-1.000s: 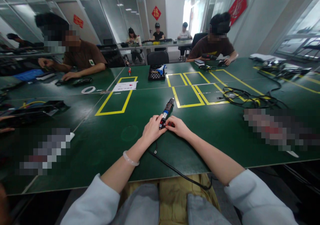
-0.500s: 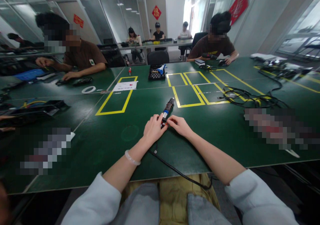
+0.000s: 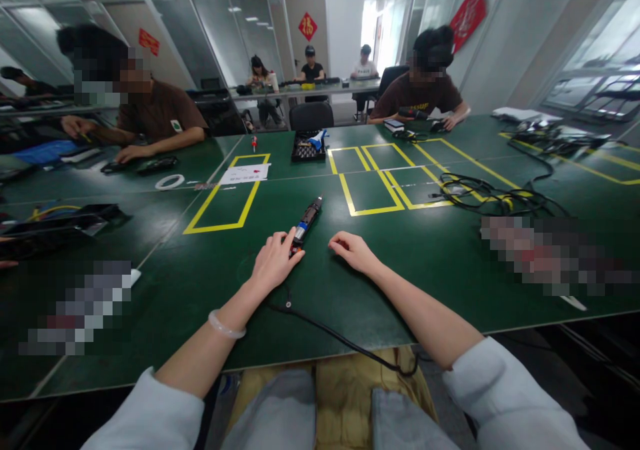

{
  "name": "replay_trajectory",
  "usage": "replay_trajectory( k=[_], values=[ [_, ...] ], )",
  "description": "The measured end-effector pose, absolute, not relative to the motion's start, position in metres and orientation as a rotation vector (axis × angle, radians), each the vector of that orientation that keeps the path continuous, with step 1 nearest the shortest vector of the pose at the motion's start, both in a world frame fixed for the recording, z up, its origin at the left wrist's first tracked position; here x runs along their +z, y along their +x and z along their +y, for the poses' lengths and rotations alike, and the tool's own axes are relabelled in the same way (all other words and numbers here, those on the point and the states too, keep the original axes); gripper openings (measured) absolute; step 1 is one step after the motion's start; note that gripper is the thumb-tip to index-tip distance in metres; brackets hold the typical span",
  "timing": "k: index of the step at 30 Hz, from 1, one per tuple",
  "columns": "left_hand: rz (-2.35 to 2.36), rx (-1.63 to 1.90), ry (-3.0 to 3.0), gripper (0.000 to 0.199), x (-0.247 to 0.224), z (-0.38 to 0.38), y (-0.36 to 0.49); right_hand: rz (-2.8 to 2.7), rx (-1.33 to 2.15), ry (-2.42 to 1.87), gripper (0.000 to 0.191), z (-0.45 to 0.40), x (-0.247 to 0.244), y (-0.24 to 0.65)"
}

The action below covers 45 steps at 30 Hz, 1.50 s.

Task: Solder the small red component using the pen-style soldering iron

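A slim electric screwdriver (image 3: pixel 307 221) lies slanted on the green table, its tip pointing away and to the right. Part of its casing looks open, showing a blue and silver body and orange-red bits at the rear end. My left hand (image 3: pixel 273 261) grips the rear part, with fingers over its left side and the thumb near the end. A black cord (image 3: pixel 340 333) runs from under that hand toward the table's front edge. To the right, apart from the tool, my right hand (image 3: pixel 356 253) is closed with curled fingers; whether anything small is in them is hidden.
Yellow tape frames (image 3: pixel 373 213) mark the table (image 3: pixel 300 327). Beyond the tool stands a black tray (image 3: pixel 308 151) with small parts. Coiled black cables (image 3: pixel 493 193) lie at right, a white tape ring (image 3: pixel 170 182) at left. People sit working across the table.
My left hand has moved left with the screwdriver, drawing it away from my right hand. My right hand has come off the tool's rear end and stays nearly in place.
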State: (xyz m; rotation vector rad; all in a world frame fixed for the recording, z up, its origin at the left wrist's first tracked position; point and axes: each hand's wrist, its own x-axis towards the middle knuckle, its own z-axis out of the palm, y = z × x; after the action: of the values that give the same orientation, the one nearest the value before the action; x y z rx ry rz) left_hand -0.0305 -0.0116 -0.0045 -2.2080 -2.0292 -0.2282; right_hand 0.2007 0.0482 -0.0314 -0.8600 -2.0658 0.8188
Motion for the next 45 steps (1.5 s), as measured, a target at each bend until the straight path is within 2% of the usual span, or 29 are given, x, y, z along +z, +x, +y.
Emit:
replay_trajectory(
  k=[16, 23, 29, 33, 38, 42, 45],
  values=[
    [-2.533, -0.060, -1.587, 0.066, 0.009, -0.031, -0.211, -2.122, 0.855, -0.865, 0.017, 0.044, -0.029, 0.199],
    [-2.411, -0.081, -1.434, 0.066, 0.008, -0.033, -0.230, -2.125, 0.853, -0.869, 0.017, 0.044, -0.028, 0.200],
    [-2.394, -0.042, -1.475, 0.044, 0.018, -0.032, -0.222, -2.129, 0.855, -0.866, 0.017, 0.045, -0.032, 0.197],
    [-2.496, -0.407, -1.546, 0.044, 0.029, -0.019, -0.197, -2.128, 0.869, -0.869, 0.018, 0.045, -0.031, 0.195],
    [-2.440, -1.195, -2.353, 0.043, 0.033, 0.001, -0.121, -2.113, 0.922, -0.858, 0.019, 0.042, -0.029, 0.191],
    [-2.376, -1.452, -2.892, 0.052, 0.032, 0.005, -0.056, -2.051, 1.073, -0.793, 0.017, 0.042, -0.031, 0.188],
    [-2.335, -1.472, -3.141, 0.063, 0.026, 0.006, -0.025, -2.008, 1.240, -0.667, 0.032, 0.042, -0.035, 0.186]
  ],
)
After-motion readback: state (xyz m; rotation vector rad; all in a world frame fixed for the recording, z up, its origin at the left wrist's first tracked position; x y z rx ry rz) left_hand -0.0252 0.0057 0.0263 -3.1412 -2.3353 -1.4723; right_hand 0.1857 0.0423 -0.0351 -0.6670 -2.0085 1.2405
